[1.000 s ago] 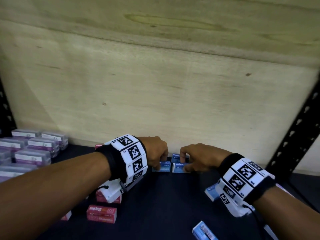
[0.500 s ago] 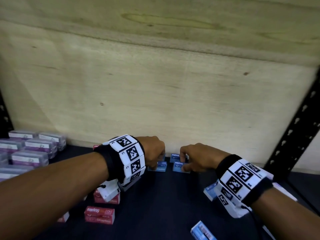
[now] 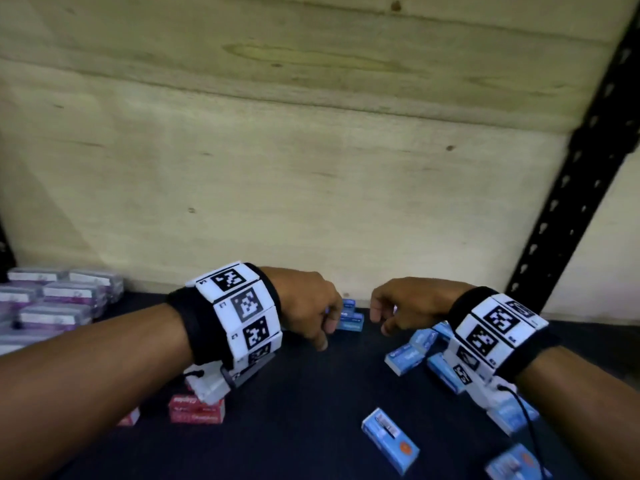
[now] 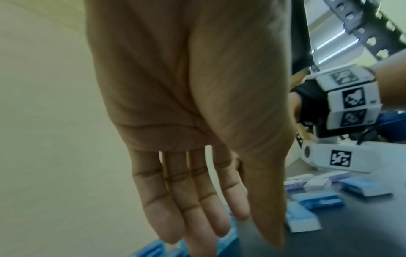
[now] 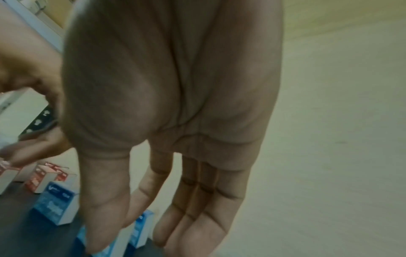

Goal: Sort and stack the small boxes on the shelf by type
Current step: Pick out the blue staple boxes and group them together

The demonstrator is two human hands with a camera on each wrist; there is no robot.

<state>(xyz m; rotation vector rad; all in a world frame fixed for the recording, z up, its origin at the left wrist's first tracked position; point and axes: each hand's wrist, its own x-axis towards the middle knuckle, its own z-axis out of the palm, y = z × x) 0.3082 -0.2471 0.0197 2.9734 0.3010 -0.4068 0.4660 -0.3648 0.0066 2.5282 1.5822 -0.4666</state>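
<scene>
Between both empty hands sit the stacked blue boxes [image 3: 350,318].

Storeroom or stockroom shelving bay. Dark shelf [image 3: 311,427] backed by bare plywood panel [image 3: 311,168]. Black perforated steel upright [image 3: 568,188] at 2 o'clock, typical of bolt-together racking. Stock in multiples: purple boxes [image 3: 59,299] stacked at 9 o'clock, red staple boxes [image 3: 195,408] at 7, blue boxes [image 3: 389,439] scattered 3 to 5 o'clock. Office-supply goods, dim light.
</scene>
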